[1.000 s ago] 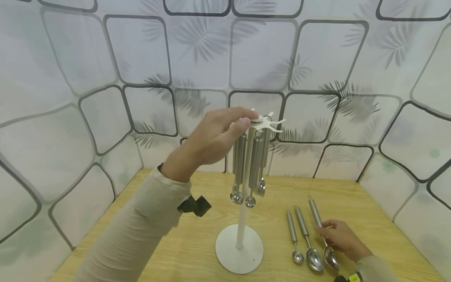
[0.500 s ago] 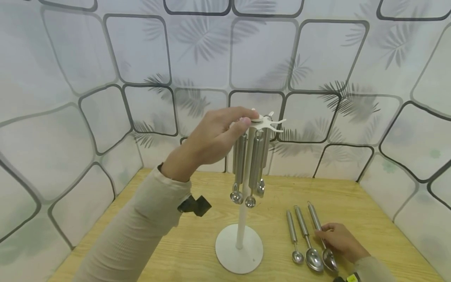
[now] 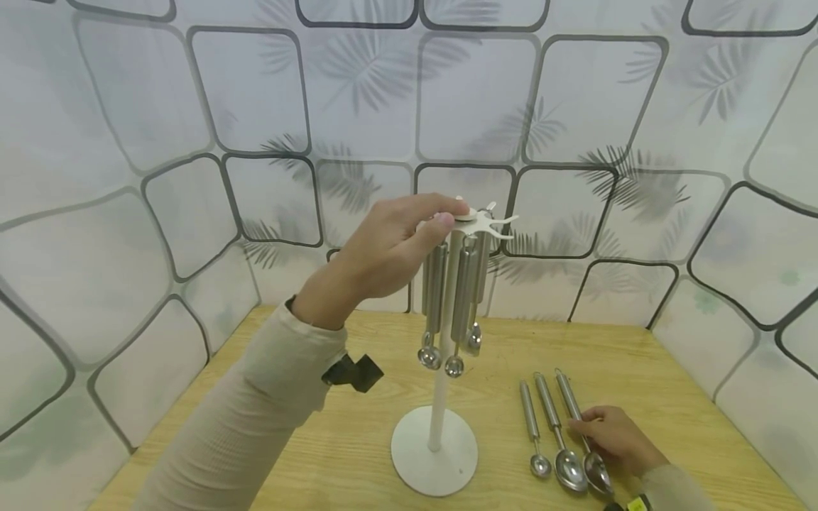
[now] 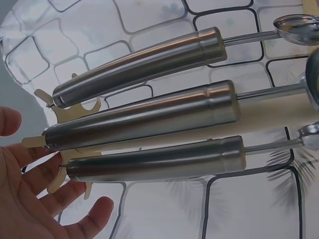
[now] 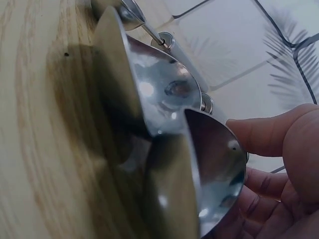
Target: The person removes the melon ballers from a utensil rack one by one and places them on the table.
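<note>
A white rotating utensil rack (image 3: 434, 454) stands upright on the table. My left hand (image 3: 383, 248) holds its top, thumb and index finger at the knob. Several steel scoops (image 3: 463, 291) hang from the hooks, small bowls downward; the left wrist view shows three handles (image 4: 144, 117) beside the left fingers. On the table at right lie three loose scoops in a row: a small one (image 3: 530, 411), a larger one (image 3: 569, 468) and the rightmost scoop (image 3: 597, 472). My right hand (image 3: 616, 436) pinches the rightmost scoop's handle. In the right wrist view its bowl (image 5: 214, 169) touches the neighbouring bowl (image 5: 164, 82).
The wooden table (image 3: 358, 426) is enclosed by patterned fabric walls (image 3: 358, 92) at the back and both sides. At the rack's top right, bare hooks (image 3: 505, 227) jut out. A dark strap piece (image 3: 354, 372) sits on the left sleeve.
My right hand has shifted slightly, bringing the rightmost scoop's handle end left and down, closer to the middle scoop. The left hand and rack have stayed in place.
</note>
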Motion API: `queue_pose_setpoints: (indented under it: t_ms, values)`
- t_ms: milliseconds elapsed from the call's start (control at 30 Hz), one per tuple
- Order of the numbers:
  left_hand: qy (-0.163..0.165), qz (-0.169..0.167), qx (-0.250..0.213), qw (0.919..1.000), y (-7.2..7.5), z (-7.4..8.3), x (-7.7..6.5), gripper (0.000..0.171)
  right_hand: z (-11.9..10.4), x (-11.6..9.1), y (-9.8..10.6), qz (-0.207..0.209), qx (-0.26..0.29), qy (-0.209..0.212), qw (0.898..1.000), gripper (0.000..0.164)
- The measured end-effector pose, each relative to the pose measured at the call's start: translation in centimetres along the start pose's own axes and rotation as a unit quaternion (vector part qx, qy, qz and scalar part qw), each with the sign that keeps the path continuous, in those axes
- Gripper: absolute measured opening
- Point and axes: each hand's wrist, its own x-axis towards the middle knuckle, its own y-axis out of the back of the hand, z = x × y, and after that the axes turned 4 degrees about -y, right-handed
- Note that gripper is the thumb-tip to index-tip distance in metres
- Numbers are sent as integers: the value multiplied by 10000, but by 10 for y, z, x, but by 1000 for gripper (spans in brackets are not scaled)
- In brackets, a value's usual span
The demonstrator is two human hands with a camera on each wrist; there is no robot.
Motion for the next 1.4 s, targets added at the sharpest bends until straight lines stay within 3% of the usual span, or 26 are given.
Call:
queue_pose_setpoints:
  t_ms: [667, 1067, 1400]
  values:
    - [26, -5, -8, 10000, -1, -2, 3, 36, -5, 6, 3, 57, -354, -56, 9993, 33]
    - [41, 15, -77, 10000, -2, -1, 2, 36, -3, 7, 4, 44, -385, -92, 9992, 47]
    - [4, 10, -10, 10000, -2, -1, 3, 36, -4, 4, 5, 15, -361, -70, 9993, 50]
